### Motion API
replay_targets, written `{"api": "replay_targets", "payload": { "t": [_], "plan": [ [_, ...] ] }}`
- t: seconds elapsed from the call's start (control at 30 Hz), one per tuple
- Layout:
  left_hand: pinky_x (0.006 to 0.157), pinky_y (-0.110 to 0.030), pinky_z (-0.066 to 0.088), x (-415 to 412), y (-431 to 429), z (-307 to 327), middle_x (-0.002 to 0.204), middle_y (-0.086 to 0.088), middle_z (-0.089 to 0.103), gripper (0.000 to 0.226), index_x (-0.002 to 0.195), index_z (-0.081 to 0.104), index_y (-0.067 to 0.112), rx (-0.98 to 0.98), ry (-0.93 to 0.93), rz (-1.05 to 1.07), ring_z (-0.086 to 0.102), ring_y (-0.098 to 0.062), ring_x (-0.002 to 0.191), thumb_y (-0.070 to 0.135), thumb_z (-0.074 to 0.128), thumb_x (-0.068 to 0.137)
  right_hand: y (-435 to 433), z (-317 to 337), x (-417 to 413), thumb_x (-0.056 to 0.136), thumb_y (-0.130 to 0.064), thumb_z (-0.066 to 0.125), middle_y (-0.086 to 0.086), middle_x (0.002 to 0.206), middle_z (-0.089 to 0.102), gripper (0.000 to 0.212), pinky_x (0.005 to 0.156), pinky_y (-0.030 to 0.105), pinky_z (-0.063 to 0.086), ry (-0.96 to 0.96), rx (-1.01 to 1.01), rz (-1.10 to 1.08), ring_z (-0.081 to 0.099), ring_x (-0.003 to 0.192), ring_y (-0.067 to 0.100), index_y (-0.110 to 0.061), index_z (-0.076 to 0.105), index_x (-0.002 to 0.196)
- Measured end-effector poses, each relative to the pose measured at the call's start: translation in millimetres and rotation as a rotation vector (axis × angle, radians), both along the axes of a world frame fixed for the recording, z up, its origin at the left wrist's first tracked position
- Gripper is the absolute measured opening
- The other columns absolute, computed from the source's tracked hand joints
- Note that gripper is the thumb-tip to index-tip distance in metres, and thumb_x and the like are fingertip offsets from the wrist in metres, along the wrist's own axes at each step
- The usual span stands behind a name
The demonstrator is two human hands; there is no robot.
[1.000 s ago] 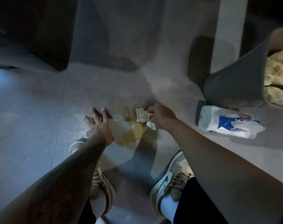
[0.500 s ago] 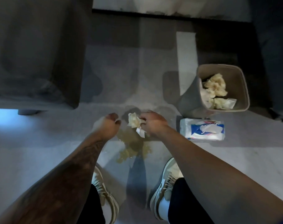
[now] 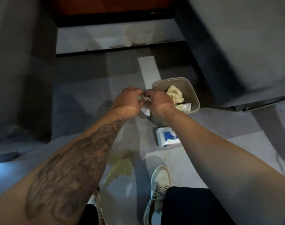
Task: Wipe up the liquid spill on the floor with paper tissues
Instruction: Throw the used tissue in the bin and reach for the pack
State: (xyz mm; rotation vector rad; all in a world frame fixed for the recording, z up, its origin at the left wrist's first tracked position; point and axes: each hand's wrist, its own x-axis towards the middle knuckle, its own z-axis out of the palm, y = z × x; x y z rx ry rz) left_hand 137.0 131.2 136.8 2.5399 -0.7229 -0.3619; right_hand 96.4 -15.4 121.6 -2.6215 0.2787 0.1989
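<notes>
Spill (image 3: 120,169) lies yellowish on the floor (image 3: 236,143) beside the shoe (image 3: 159,179), well apart from both hands. The left hand (image 3: 128,99) and right hand (image 3: 158,101) meet, fingers curled round a crumpled tissue (image 3: 145,110) just beside the bin (image 3: 189,88). Ball it tight and carry it fully over the opening before letting go (drips would land outside). The bin holds several used tissues (image 3: 175,95); the tissue pack (image 3: 167,138) sits near it

Held tissue (image 3: 145,109) mostly hidden by fingers (image 3: 136,92), tissue pack (image 3: 165,138) partly behind forearm (image 3: 195,132)
</notes>
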Motion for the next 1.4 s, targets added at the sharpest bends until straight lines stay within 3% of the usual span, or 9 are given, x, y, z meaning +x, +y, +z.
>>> {"api": "replay_targets", "payload": {
  "t": [0.27, 0.4, 0.57, 0.63, 0.7, 0.77, 0.87, 1.13, 1.4],
  "plan": [
    [0.115, -0.038, 0.031, -10, -96, -3, 0.158, -0.001, 0.035, 0.062, 0.153, 0.031, 0.027, 0.104, 0.142, -0.192, 0.034, -0.03, 0.141, 0.025, 0.054, 0.095, -95, -5, -22, 0.091, -0.014, 0.058, 0.003, 0.133, 0.057, 0.035, 0.091, 0.029, 0.048, -0.06, -0.141, -0.272, 0.063, 0.11, 0.026, -0.026, 0.066, 0.123],
    [0.111, -0.031, 0.031, -27, -89, -20, 0.154, 0.0, 0.036, 0.055, 0.147, 0.042, 0.026, -0.032, 0.175, -0.087, 0.034, -0.023, 0.14, 0.022, 0.058, 0.095, -108, -21, -56, 0.086, -0.03, 0.064, -0.001, 0.122, 0.064, 0.033, 0.086, 0.03, 0.052, -0.085, 0.012, -0.348, 0.065, 0.1, 0.023, -0.028, 0.068, 0.119],
    [0.106, -0.041, 0.042, -50, -53, -59, 0.137, -0.005, 0.051, 0.043, 0.135, 0.056, 0.022, -0.06, 0.131, 0.078, 0.047, -0.027, 0.126, 0.024, 0.062, 0.093, -98, -48, -116, 0.086, -0.038, 0.06, -0.007, 0.089, 0.069, 0.016, 0.065, 0.028, 0.048, -0.044, 0.046, -0.295, 0.063, 0.079, 0.02, -0.026, 0.065, 0.095],
    [0.102, -0.046, 0.045, -62, -38, -75, 0.132, -0.007, 0.055, 0.04, 0.129, 0.061, 0.019, -0.023, 0.153, 0.1, 0.053, -0.029, 0.119, 0.024, 0.065, 0.09, -96, -66, -137, 0.087, -0.04, 0.06, -0.006, 0.088, 0.065, 0.015, 0.064, 0.029, 0.045, 0.005, 0.021, -0.246, 0.06, 0.082, 0.02, -0.025, 0.06, 0.087],
    [0.104, -0.045, 0.044, -74, -25, -89, 0.133, -0.007, 0.056, 0.041, 0.128, 0.062, 0.017, 0.099, 0.246, 0.072, 0.054, -0.028, 0.119, 0.027, 0.067, 0.088, -95, -83, -146, 0.086, -0.039, 0.062, -0.002, 0.112, 0.065, 0.013, 0.078, 0.031, 0.045, 0.122, -0.067, -0.142, 0.056, 0.104, 0.021, -0.026, 0.063, 0.088],
    [0.108, -0.043, 0.042, -87, -15, -94, 0.139, -0.009, 0.055, 0.046, 0.131, 0.06, 0.015, 0.246, 0.394, 0.026, 0.054, -0.028, 0.122, 0.032, 0.067, 0.089, -94, -96, -145, 0.088, -0.037, 0.062, 0.007, 0.147, 0.047, 0.022, 0.105, 0.041, 0.038, 0.296, -0.227, 0.015, 0.039, 0.134, 0.03, -0.024, 0.07, 0.103],
    [0.109, -0.038, 0.041, -101, -6, -91, 0.143, -0.009, 0.051, 0.048, 0.135, 0.057, 0.014, 0.325, 0.516, -0.007, 0.053, -0.029, 0.125, 0.035, 0.063, 0.092, -96, -109, -137, 0.091, -0.042, 0.059, 0.01, 0.163, 0.02, 0.042, 0.12, 0.053, 0.018, 0.52, -0.406, 0.168, 0.015, 0.149, 0.037, -0.028, 0.064, 0.13],
    [0.108, -0.04, 0.043, -99, 7, -74, 0.143, -0.006, 0.052, 0.046, 0.136, 0.055, 0.018, 0.293, 0.511, -0.007, 0.054, -0.026, 0.124, 0.037, 0.061, 0.095, -99, -97, -126, 0.088, -0.042, 0.058, 0.003, 0.137, 0.058, 0.047, 0.117, 0.045, 0.027, 0.453, -0.363, 0.149, 0.047, 0.13, 0.025, -0.023, 0.063, 0.13],
    [0.102, -0.041, 0.048, -101, 0, -54, 0.142, 0.0, 0.052, 0.044, 0.137, 0.053, 0.024, 0.212, 0.542, 0.029, 0.056, -0.022, 0.12, 0.038, 0.06, 0.095, -94, -69, -127, 0.094, -0.034, 0.063, 0.004, 0.134, 0.06, 0.041, 0.097, 0.034, 0.05, 0.314, -0.19, 0.027, 0.057, 0.118, 0.022, -0.018, 0.062, 0.131]
  ]
}}
